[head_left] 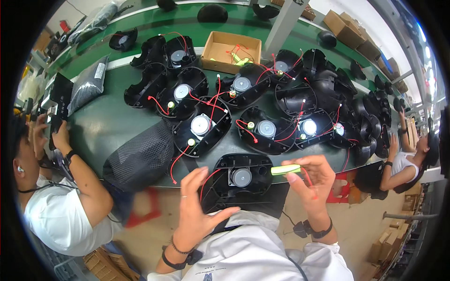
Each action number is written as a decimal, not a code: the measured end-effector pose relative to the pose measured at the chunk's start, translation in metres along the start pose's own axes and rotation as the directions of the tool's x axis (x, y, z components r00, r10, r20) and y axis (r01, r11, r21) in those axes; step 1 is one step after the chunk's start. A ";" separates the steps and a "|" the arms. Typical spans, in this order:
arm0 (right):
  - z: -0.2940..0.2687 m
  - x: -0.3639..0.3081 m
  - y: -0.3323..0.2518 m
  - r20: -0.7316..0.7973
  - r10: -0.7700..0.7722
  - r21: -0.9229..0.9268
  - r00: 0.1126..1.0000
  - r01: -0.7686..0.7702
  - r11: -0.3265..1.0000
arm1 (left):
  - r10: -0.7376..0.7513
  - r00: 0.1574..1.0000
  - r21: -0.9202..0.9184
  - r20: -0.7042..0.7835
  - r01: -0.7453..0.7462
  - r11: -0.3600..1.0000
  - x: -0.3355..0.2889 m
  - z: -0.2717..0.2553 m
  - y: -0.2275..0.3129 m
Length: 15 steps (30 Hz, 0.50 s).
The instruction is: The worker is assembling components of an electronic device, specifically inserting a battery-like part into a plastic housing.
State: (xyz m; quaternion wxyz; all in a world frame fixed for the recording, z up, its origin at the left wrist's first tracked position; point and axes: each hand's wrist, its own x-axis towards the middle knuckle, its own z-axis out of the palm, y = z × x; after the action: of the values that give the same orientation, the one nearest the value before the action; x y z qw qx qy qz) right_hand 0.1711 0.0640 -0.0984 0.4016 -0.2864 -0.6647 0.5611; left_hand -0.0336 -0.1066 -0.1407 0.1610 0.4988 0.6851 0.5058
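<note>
Between the thumb and fingers of my right hand [314,182] is a yellow-green cylindrical battery [285,169] with a red wire. Its free end points left, over the right edge of a black plastic housing [222,164]. That housing lies in front of me at the table's near edge, with a round grey speaker [242,177] set in its middle. My left hand [197,206] is beside the housing's left side, thumb and fingers spread, holding nothing. A red wire [208,182] runs by the housing's left edge, close to my left fingers.
Several black housings [201,126] with speakers, batteries and red wires cover the green table. Behind them is a cardboard box [220,47] holding more batteries. A black mesh bag [140,154] lies at left. Co-workers sit left [61,206] and right [398,168]. A green conveyor [187,21] runs behind.
</note>
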 end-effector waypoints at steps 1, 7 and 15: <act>0.002 -0.001 0.003 0.008 0.006 -0.005 1.000 -0.006 1.000 | 0.004 0.998 0.039 0.058 -0.007 0.999 0.002 0.007 -0.003; -0.001 0.003 0.022 0.088 -0.211 -0.314 0.973 0.228 0.922 | -0.031 0.998 -0.226 0.057 0.044 0.973 0.012 0.034 -0.030; 0.012 0.005 0.045 0.096 -0.174 -0.131 0.980 0.186 0.974 | -0.017 1.000 -0.391 -0.022 0.007 0.921 0.007 0.038 -0.036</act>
State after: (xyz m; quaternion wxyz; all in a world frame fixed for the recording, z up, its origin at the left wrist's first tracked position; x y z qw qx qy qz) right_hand 0.1550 0.0714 -0.1421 0.4013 -0.2285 -0.7419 0.4861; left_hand -0.0278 -0.0803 -0.1860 0.2519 0.4462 0.5756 0.6373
